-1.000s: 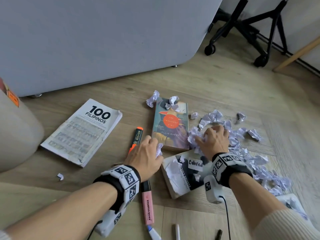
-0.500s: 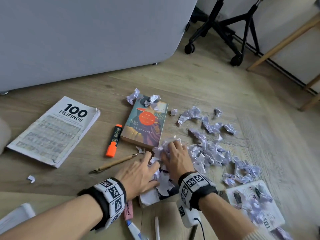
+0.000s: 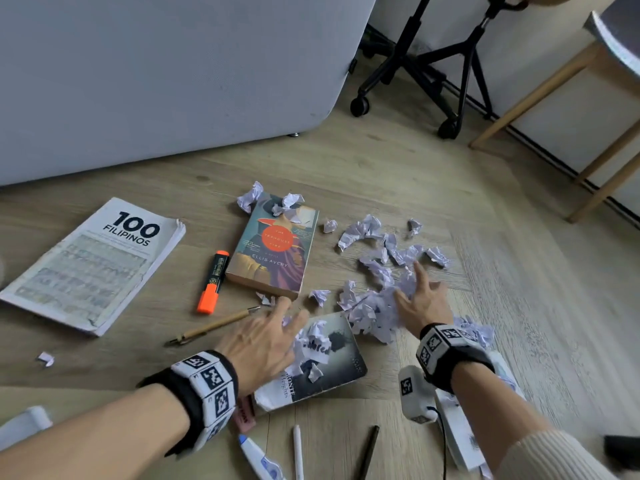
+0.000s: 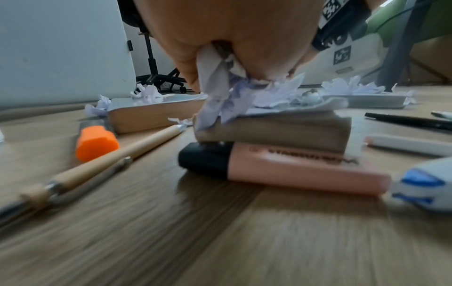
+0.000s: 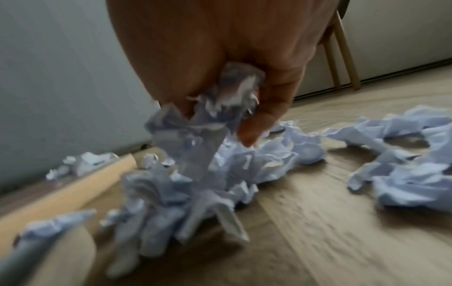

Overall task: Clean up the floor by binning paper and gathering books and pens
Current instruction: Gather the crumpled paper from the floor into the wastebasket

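Crumpled pale paper (image 3: 374, 310) is strewn over the wooden floor. My left hand (image 3: 294, 310) hovers over a dark book (image 3: 343, 358), fingers stretched forward; the left wrist view shows a paper wad (image 4: 215, 92) pinched in its palm. My right hand (image 3: 415, 285) lies on the heap with fingers splayed, and a paper clump (image 5: 234, 91) is wedged in its grip. A teal novel (image 3: 273, 247), a "100 Filipinos" book (image 3: 93, 261) and a white book (image 3: 460, 431) under my right wrist lie around. Orange highlighter (image 3: 213, 282), wooden pen (image 3: 211, 327) and pink highlighter (image 4: 293, 168) lie to the left.
A correction tape (image 3: 259, 459), white pen (image 3: 298, 452) and black pen (image 3: 369, 452) lie near the front edge. A grey panel (image 3: 156, 81) stands behind, a black wheeled stand (image 3: 415, 81) and wooden furniture legs (image 3: 519, 109) at the back right. One stray scrap (image 3: 46, 358) lies far left.
Both hands were pressed together on the paper over the dark book. They have since parted: the right slid right onto the heap, and the left spread its fingers.
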### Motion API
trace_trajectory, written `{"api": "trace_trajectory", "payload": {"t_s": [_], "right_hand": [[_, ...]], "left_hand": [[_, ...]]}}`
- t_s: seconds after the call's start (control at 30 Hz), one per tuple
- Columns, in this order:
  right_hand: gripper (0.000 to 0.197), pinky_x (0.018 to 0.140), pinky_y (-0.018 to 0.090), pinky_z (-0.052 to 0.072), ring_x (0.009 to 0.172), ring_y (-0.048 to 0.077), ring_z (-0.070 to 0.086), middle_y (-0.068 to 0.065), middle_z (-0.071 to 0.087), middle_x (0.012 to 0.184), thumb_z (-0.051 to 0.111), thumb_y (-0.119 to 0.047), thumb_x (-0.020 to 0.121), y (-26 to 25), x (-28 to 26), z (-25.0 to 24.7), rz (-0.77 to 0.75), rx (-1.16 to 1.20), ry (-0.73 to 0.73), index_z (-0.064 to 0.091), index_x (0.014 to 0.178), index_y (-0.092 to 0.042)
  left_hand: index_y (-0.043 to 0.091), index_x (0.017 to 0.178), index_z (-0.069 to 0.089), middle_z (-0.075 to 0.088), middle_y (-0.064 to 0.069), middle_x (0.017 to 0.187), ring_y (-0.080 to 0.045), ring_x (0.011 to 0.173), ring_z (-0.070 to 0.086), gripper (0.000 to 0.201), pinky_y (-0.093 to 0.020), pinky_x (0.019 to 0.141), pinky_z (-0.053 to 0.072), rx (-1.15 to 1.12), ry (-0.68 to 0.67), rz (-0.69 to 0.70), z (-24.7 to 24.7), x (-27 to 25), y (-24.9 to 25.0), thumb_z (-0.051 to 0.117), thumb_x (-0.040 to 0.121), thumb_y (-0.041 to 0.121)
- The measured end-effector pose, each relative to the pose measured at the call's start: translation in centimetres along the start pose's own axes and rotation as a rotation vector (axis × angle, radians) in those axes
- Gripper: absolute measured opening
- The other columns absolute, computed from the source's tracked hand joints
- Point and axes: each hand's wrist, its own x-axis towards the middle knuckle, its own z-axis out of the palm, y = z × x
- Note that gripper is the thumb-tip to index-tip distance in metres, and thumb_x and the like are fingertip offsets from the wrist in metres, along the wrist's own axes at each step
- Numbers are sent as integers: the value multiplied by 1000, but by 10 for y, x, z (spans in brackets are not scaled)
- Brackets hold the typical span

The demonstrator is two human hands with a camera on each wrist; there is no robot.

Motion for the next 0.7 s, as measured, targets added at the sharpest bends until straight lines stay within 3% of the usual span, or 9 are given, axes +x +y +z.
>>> {"api": "trace_trajectory", "payload": {"t_s": [0.07,0.1,0.17,0.2,0.27,0.43,0.53,0.6,0.7], "right_hand": [[44,95,56,46,124,48,42,20,-2,157,38,-44,96,-2,-3,9,-6,-176,-112,29,138,-35],[59,100,60,40,129,51,36,17,-7,158,36,-59,92,-7,-7,12,28,-139,-139,16,144,-40],[82,104,63,34,133,51,31,16,-3,156,31,-80,80,-17,-11,26,7,-41,-225,-4,146,-48],[84,105,62,34,133,50,30,16,2,155,31,-83,77,-26,-15,33,-36,-17,-248,-2,146,-48],[73,104,55,36,128,45,34,16,16,149,30,-78,81,-36,-23,40,-124,-57,-239,16,144,-44],[34,95,40,30,112,29,37,5,44,124,32,-42,101,-50,-38,36,-382,-149,-43,53,119,-23],[18,81,45,41,99,34,47,7,55,108,46,-28,99,-51,-50,37,-457,-100,-2,60,104,-18],[8,64,44,48,78,33,52,11,55,89,59,-21,93,-47,-57,38,-473,-37,69,60,90,-13],[26,71,33,40,82,23,42,7,53,79,45,-30,99,-42,-61,29,-358,20,-105,55,85,-11]], "left_hand": [[33,132,34,41,-8,116,-19,58,57,47,-33,47,51,-2,-39,20,9,4,9,32,85,41],[37,133,37,43,-9,118,-20,59,58,47,-33,46,50,15,-67,34,11,4,12,33,87,46],[37,126,43,50,-11,115,-19,62,61,44,-33,46,52,71,-111,76,15,4,17,45,87,57],[33,120,46,52,-11,112,-19,63,60,46,-32,46,52,99,-107,86,17,3,18,54,83,59],[25,108,45,51,-12,106,-19,62,58,45,-30,44,49,115,-106,66,15,1,19,63,81,56],[17,92,45,42,-9,90,-17,52,45,22,-30,39,38,87,-103,-28,6,3,9,65,86,24],[15,97,45,41,-10,100,-20,60,50,6,-31,48,38,118,-162,-123,-6,1,4,49,94,12],[15,106,45,41,-12,111,-27,76,59,14,-35,58,41,137,-185,-175,-15,-2,-1,36,97,9],[16,115,48,43,-11,111,-29,85,63,21,-36,62,42,179,-208,-236,-33,-8,-10,33,100,14]]}}
